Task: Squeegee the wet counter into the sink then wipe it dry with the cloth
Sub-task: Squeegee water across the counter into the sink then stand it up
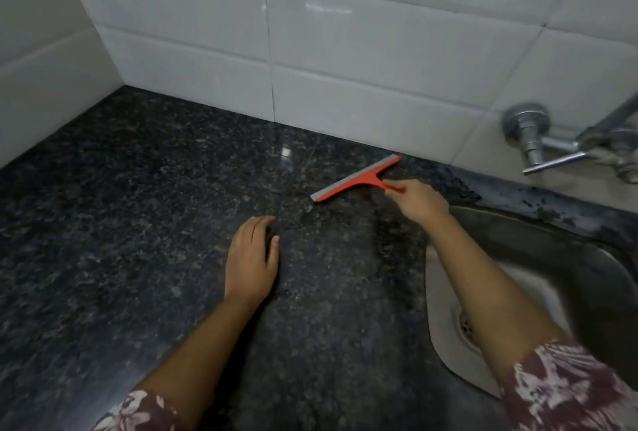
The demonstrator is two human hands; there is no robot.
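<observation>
Red squeegee lies at one o'clock on the granite surface, blade running eight-to-two; right hand pinches its handle, sink at four; left hand rests spread, empty

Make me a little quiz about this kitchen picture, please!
1. True or false: the right hand holds the squeegee by its handle.
2. Where does the left hand rest? A) in the sink B) flat on the counter C) on the tap
3. Fill in: the sink lies to the ____ of the squeegee.

Key: 1 true; 2 B; 3 right
</observation>
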